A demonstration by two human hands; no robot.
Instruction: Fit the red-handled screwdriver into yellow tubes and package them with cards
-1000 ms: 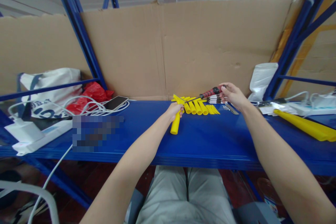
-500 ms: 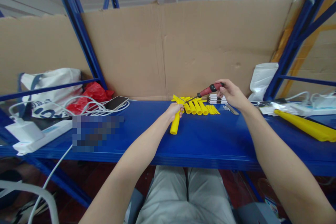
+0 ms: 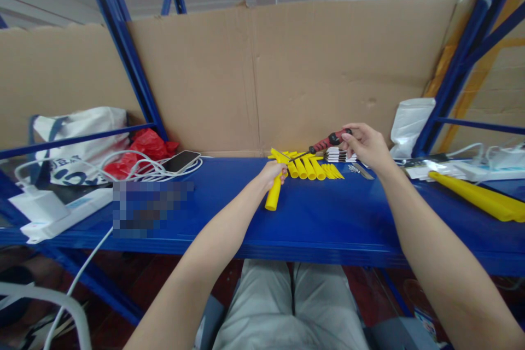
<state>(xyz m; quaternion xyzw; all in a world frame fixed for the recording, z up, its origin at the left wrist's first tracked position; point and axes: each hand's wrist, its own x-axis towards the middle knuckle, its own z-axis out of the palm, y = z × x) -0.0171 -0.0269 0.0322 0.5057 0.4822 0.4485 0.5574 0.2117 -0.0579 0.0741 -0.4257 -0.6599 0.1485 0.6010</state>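
My left hand is wrapped round a yellow plastic tube-shaped handle, whose round end points toward me and whose narrow head sticks out beyond my fingers. A red-and-black screwdriver slants down to that head, its shaft tip close by my left fingers; whether it sits in a screw is too small to tell. The fingers of my right hand pinch the screwdriver's back end. Behind and right of my left hand lie several similar yellow handles in a row, with small pointed yellow pieces beside them.
A stack of small white packs, tiny metal parts and a flat metal strip lie near my right hand. Far right is a long yellow piece. Cables and a phone lie left. Cardboard backs the blue shelf.
The screwdriver's grip has turned about its axis, showing more of its black patches, and my right fingers have shifted slightly on its end. My left hand and the yellow handle stay in place.
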